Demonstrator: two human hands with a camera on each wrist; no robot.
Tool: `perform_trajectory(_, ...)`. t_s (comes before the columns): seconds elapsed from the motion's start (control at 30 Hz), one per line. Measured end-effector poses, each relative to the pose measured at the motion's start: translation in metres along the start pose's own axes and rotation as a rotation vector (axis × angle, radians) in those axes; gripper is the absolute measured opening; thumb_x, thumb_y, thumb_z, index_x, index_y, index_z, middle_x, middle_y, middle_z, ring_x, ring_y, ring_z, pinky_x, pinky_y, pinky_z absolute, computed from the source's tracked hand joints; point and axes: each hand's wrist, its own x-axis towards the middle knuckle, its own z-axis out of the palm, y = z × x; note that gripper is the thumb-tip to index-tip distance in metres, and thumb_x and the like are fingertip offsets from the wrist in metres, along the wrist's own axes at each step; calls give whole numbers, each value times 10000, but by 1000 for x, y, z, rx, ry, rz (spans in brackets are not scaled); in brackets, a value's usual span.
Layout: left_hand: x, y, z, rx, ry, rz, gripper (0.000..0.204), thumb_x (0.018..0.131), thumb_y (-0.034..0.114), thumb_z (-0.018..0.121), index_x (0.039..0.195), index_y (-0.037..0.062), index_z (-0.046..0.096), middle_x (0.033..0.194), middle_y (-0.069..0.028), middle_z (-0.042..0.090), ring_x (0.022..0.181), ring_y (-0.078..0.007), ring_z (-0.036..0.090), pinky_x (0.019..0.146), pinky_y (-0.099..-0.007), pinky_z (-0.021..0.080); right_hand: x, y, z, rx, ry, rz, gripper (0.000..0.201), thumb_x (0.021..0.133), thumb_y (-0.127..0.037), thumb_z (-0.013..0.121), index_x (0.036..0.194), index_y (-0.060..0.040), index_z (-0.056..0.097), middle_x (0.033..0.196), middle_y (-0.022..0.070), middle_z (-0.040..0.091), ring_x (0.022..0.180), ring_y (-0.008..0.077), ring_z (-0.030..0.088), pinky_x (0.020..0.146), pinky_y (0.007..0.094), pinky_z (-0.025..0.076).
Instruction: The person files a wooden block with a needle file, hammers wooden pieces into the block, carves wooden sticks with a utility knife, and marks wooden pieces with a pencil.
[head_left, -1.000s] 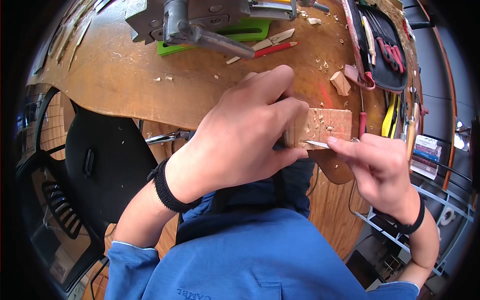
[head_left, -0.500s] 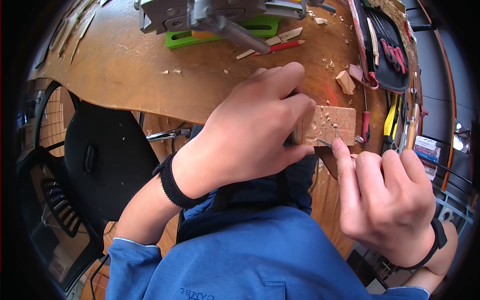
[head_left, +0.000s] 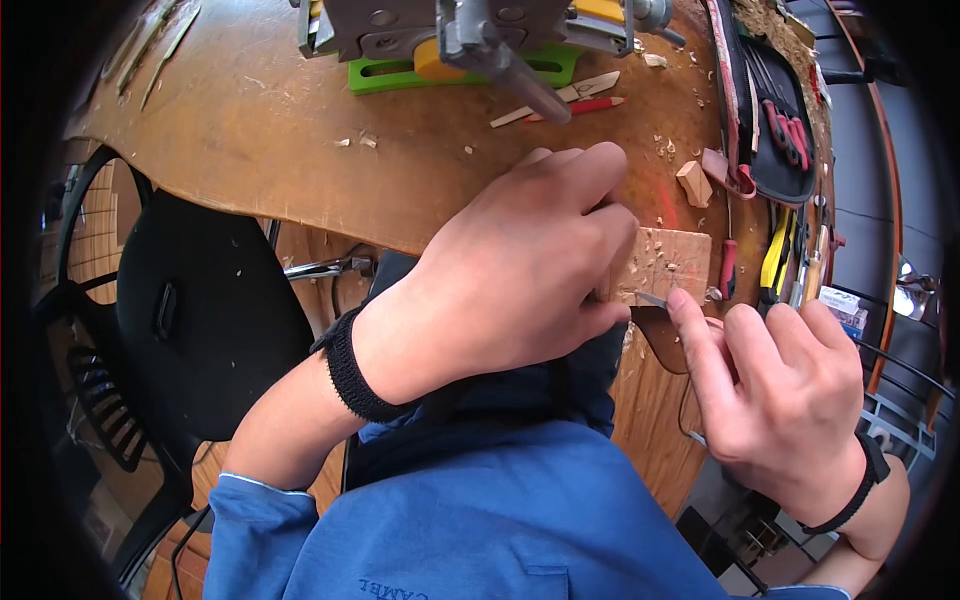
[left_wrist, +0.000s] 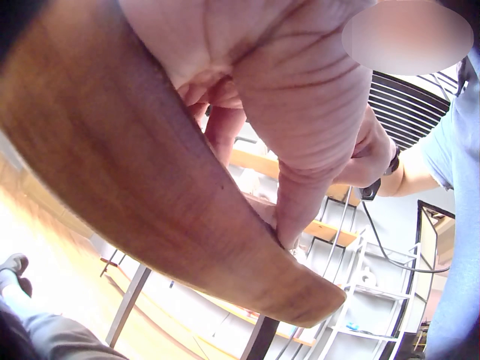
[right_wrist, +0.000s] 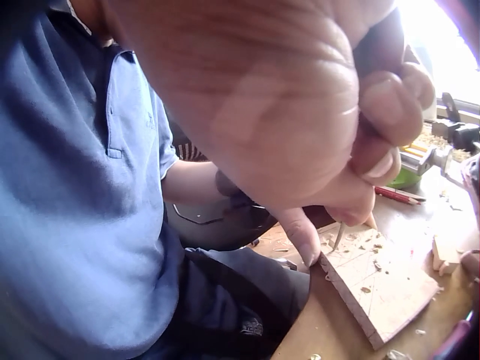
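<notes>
A flat wooden block (head_left: 683, 256) with pencil lines and small shavings on top lies at the bench edge. The left hand (head_left: 520, 265) grips its left end, thumb at the near side. In the right hand (head_left: 785, 400) is a thin blade (head_left: 650, 299), its tip on the block's near left part; the handle is hidden in the fingers. The right wrist view shows the blade (right_wrist: 339, 237) below the right hand (right_wrist: 262, 97) and the block (right_wrist: 382, 289) beside the left thumb. In the left wrist view the left hand (left_wrist: 300, 97) is above the bench edge (left_wrist: 187, 202).
A metal vise (head_left: 400, 35) on a green base (head_left: 400, 78) stands at the back. A red pencil (head_left: 590, 108), a small wood piece (head_left: 694, 184), a tool case (head_left: 780, 150) and a yellow-handled tool (head_left: 776, 256) lie around. A black chair (head_left: 215, 310) stands at left.
Since the first frame the right hand has turned, showing its back with the knuckles raised, and the blade tilts the other way. The left hand keeps its grip on the block.
</notes>
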Motion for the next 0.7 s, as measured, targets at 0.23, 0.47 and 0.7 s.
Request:
perform_trajectory(0.23, -1, 3, 0, 17, -41, -18, 603, 627, 202, 1008, 1153, 67, 749, 1090, -104, 596, 982, -326, 636, 814, -429, 554, 4, 2, 4, 22, -42, -2, 440, 735, -30, 730, 1166, -6, 817, 733, 26, 499, 605, 186, 507, 551, 360, 390)
perform_trajectory(0.47, 1, 2, -1, 63, -27, 31, 620, 623, 208, 1016, 1164, 68, 747, 1061, -104, 580, 949, -318, 630, 794, -429, 548, -2, 18, 22, 178, 50, 3, 465, 679, -99, 714, 1130, -53, 817, 720, 13, 509, 578, 188, 539, 518, 376, 391)
perform_trajectory(0.7, 2, 3, -3, 64, -34, 28, 623, 637, 229, 1023, 1170, 57, 751, 1020, -108, 561, 879, -296, 613, 733, -399, 534, -11, 44, 62, 494, 133, 20, 402, 694, -65, 752, 1087, -121, 820, 655, 43, 537, 528, 279, 582, 479, 415, 431)
